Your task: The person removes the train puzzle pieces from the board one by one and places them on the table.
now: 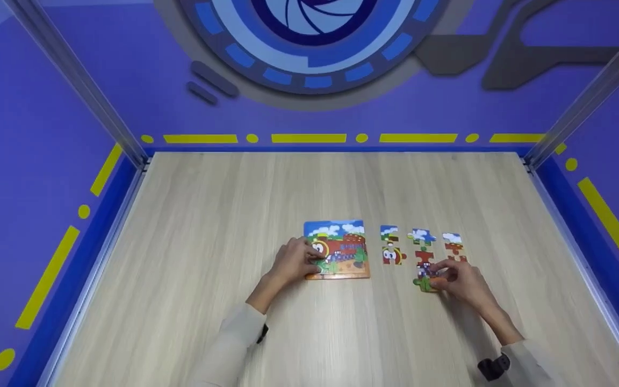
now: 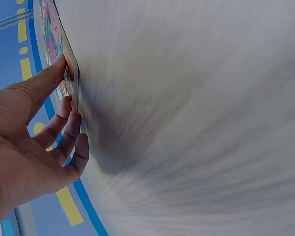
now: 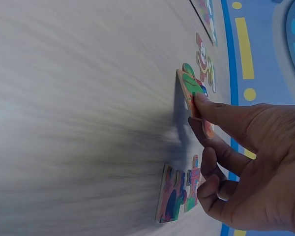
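A square picture puzzle board (image 1: 342,255), with a red cartoon train under a blue sky, lies flat on the table. My left hand (image 1: 290,260) holds its near left part, thumb over the picture and fingertips at the edge, as the left wrist view (image 2: 32,142) also shows. To the right, my right hand (image 1: 465,282) pinches a green and orange puzzle piece (image 3: 191,88) between thumb and index finger. That piece sits tilted, one edge raised off the table in the right wrist view. The other right fingers curl loosely below it.
Between board and right hand lie a cloud piece (image 1: 389,233) and an eye piece (image 1: 392,255). Further right are another cloud piece (image 1: 422,235), a red piece (image 1: 424,256) and a column topped by a white cloud piece (image 1: 452,238). Blue walls (image 1: 309,121) enclose the table.
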Action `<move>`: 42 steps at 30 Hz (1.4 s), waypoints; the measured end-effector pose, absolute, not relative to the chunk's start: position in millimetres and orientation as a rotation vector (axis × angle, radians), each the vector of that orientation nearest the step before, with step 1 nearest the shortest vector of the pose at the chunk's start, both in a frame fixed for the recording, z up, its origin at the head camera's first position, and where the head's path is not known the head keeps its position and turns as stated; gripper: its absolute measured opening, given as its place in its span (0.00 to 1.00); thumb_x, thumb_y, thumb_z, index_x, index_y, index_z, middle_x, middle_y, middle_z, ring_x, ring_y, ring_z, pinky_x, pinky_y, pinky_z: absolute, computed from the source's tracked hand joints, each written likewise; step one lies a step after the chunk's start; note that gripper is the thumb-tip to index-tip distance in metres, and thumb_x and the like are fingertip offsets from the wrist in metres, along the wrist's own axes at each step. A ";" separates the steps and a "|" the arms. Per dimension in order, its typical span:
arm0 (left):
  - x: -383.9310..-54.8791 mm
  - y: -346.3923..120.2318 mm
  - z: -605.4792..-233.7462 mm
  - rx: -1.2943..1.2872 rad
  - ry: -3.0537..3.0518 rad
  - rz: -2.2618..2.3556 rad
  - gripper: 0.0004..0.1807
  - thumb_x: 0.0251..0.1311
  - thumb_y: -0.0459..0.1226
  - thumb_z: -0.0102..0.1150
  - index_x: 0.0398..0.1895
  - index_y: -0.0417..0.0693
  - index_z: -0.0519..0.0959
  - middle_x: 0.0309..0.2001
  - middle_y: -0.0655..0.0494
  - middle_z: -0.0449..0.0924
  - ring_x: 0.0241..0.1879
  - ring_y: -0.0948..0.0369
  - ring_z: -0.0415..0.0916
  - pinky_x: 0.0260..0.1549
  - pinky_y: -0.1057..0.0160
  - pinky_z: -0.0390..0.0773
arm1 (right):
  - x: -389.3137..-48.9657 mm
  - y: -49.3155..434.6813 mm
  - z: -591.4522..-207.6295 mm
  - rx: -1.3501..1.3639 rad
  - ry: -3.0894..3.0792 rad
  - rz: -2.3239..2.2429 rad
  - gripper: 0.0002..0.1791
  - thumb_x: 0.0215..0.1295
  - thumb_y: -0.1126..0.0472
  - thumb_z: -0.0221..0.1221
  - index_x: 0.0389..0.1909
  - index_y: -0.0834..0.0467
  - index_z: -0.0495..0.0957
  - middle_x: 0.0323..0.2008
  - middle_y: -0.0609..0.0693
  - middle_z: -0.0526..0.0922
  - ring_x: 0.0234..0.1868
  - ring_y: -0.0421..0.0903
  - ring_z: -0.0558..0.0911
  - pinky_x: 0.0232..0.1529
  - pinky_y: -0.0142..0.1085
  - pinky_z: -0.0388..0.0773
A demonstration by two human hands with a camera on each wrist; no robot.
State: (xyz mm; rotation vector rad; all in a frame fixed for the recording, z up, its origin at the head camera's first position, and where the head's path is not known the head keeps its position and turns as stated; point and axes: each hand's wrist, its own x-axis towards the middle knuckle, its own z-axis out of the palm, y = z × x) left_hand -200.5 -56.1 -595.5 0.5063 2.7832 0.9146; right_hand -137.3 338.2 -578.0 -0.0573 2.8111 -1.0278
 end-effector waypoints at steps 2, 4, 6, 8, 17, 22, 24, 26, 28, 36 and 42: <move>-201.3 -56.9 -595.3 0.502 2.784 0.914 0.15 0.54 0.39 0.77 0.46 0.53 0.91 0.44 0.53 0.82 0.41 0.58 0.71 0.39 0.58 0.68 | -136.1 337.1 -578.6 -0.037 2.831 -0.989 0.14 0.57 0.63 0.73 0.44 0.62 0.86 0.33 0.54 0.87 0.29 0.42 0.75 0.29 0.32 0.68; -201.8 -57.5 -595.1 0.492 2.774 0.919 0.15 0.54 0.39 0.77 0.46 0.53 0.90 0.44 0.53 0.81 0.41 0.58 0.70 0.39 0.59 0.67 | -134.5 336.5 -579.1 -0.026 2.852 -0.953 0.14 0.57 0.63 0.73 0.43 0.61 0.86 0.31 0.53 0.87 0.29 0.42 0.77 0.29 0.33 0.68; -202.1 -58.0 -594.6 0.483 2.768 0.928 0.15 0.54 0.38 0.77 0.46 0.52 0.90 0.44 0.53 0.81 0.41 0.58 0.69 0.39 0.59 0.66 | -133.0 336.0 -579.7 -0.018 2.865 -0.936 0.13 0.57 0.63 0.73 0.42 0.60 0.86 0.31 0.52 0.87 0.29 0.42 0.78 0.30 0.34 0.69; -201.9 -58.4 -594.5 0.486 2.765 0.937 0.15 0.54 0.38 0.76 0.46 0.52 0.90 0.45 0.53 0.82 0.42 0.58 0.70 0.41 0.58 0.67 | -131.6 335.5 -580.3 -0.014 2.879 -0.922 0.12 0.57 0.62 0.73 0.42 0.59 0.87 0.31 0.51 0.87 0.29 0.42 0.78 0.30 0.34 0.69; -199.9 -63.4 -595.4 0.456 2.734 0.989 0.15 0.55 0.37 0.76 0.47 0.51 0.90 0.48 0.52 0.81 0.46 0.57 0.72 0.47 0.54 0.71 | -129.8 328.0 -588.8 0.000 2.903 -0.909 0.11 0.56 0.60 0.74 0.40 0.57 0.89 0.36 0.51 0.86 0.36 0.44 0.77 0.34 0.34 0.69; -201.2 -63.9 -593.9 0.527 2.723 0.970 0.16 0.57 0.37 0.74 0.49 0.50 0.89 0.47 0.51 0.80 0.46 0.57 0.71 0.47 0.55 0.70 | -128.5 328.7 -589.3 -0.017 2.882 -0.933 0.12 0.60 0.62 0.72 0.43 0.60 0.88 0.36 0.52 0.84 0.34 0.43 0.74 0.32 0.32 0.67; -201.2 -63.9 -593.4 0.569 2.712 0.947 0.16 0.58 0.38 0.73 0.50 0.50 0.89 0.47 0.51 0.80 0.46 0.57 0.71 0.45 0.57 0.70 | -128.1 329.3 -587.2 -0.032 2.875 -0.954 0.11 0.62 0.62 0.70 0.44 0.60 0.87 0.36 0.51 0.84 0.34 0.42 0.73 0.31 0.31 0.67; -200.5 -64.5 -593.4 0.616 2.707 0.920 0.16 0.60 0.39 0.71 0.52 0.50 0.88 0.47 0.50 0.80 0.45 0.57 0.70 0.44 0.58 0.69 | -127.9 328.9 -584.3 -0.036 2.871 -1.000 0.09 0.63 0.63 0.69 0.43 0.59 0.87 0.35 0.51 0.83 0.33 0.40 0.73 0.30 0.30 0.68; -200.4 -65.2 -593.8 0.655 2.708 0.911 0.16 0.62 0.40 0.70 0.52 0.50 0.88 0.47 0.49 0.80 0.45 0.56 0.70 0.43 0.59 0.69 | -129.7 327.1 -581.1 -0.057 2.873 -1.044 0.08 0.65 0.64 0.68 0.43 0.59 0.87 0.35 0.50 0.83 0.32 0.38 0.73 0.30 0.29 0.69; -199.4 -70.9 -600.2 0.714 2.705 1.001 0.15 0.64 0.40 0.68 0.52 0.47 0.87 0.47 0.49 0.80 0.46 0.56 0.73 0.44 0.59 0.71 | -143.1 295.3 -576.3 -0.199 2.812 -1.153 0.08 0.67 0.65 0.65 0.45 0.60 0.86 0.37 0.51 0.85 0.31 0.36 0.75 0.30 0.28 0.73; -202.3 -75.1 -602.4 0.659 2.813 1.016 0.25 0.55 0.46 0.75 0.56 0.47 0.85 0.57 0.46 0.77 0.59 0.49 0.73 0.56 0.47 0.72 | -161.5 254.8 -574.6 -0.355 2.790 -1.146 0.08 0.67 0.67 0.64 0.45 0.60 0.86 0.36 0.50 0.86 0.33 0.36 0.76 0.34 0.28 0.72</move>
